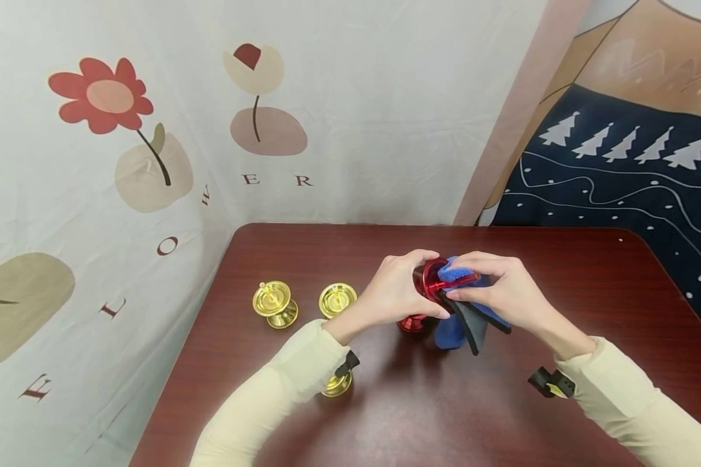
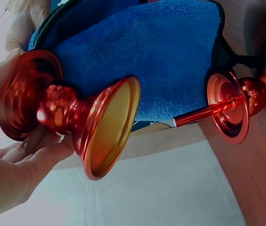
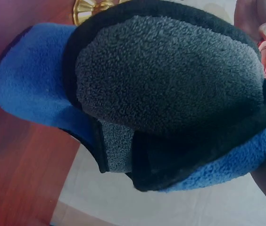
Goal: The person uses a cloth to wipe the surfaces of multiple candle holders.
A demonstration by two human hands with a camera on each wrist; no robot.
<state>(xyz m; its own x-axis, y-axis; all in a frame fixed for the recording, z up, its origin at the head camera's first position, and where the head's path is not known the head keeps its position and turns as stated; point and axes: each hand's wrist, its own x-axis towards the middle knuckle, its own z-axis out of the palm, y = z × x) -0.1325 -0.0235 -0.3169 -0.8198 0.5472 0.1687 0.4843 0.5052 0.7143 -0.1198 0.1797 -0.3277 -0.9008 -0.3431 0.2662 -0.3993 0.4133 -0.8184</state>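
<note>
My left hand [image 1: 393, 290] grips a shiny red metal candle holder [image 2: 60, 110], its fingers and thumb round the wide dish. The holder is raised and tilted, and its flared foot shows a golden underside in the left wrist view. My right hand [image 1: 500, 285] pinches a blue and grey cloth [image 1: 472, 326] with black edging against the dish, beside a thin red stem. Loose folds of the cloth hang below the fingers and fill most of the right wrist view. A second red candle holder [image 2: 229, 106] with a stem stands on the table behind the raised one.
Gold candle holders stand on the left half of the brown table [image 1: 222, 363]: one at the far left [image 1: 274, 305], one near the middle [image 1: 337, 299], and one under my left forearm [image 1: 337, 384]. Printed fabric [image 1: 374, 130] hangs behind the table.
</note>
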